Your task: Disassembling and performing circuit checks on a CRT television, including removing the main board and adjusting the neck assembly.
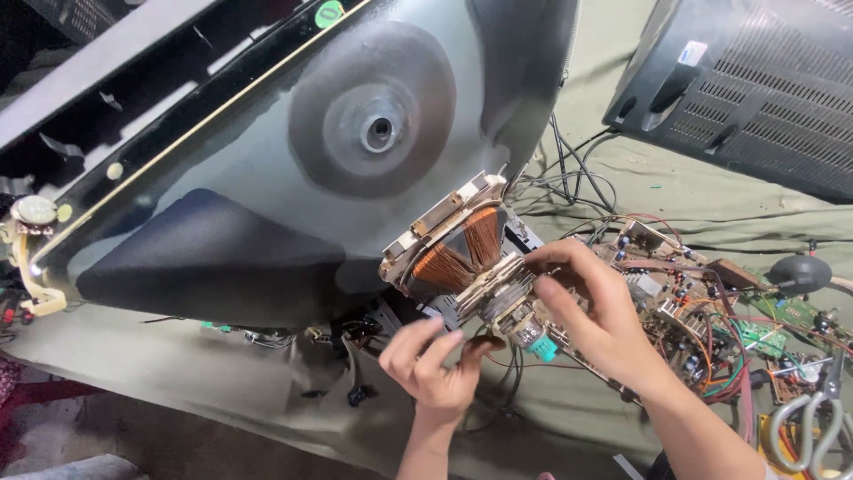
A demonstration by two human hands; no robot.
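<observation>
From the head camera, a large grey picture tube (267,169) lies face down across an olive-green cloth (222,382), its funnel-shaped back turned up and its neck pointing toward the person. A deflection yoke (458,249), with copper windings inside a cream plastic frame, sits around that neck. The right hand (591,307) grasps the rear of the yoke, fingers curled over the cream collar just behind the windings. The left hand (433,360) comes up from below, its fingers half bent and its fingertips touching the underside of the neck end, just beside a small teal part (542,347). To the right, a circuit board (702,311) crowded with components and coloured wires rests on the cloth. A black ventilated back cover (755,80) stands at the upper right. Metal scissors (822,427) lie at the lower right edge.
</observation>
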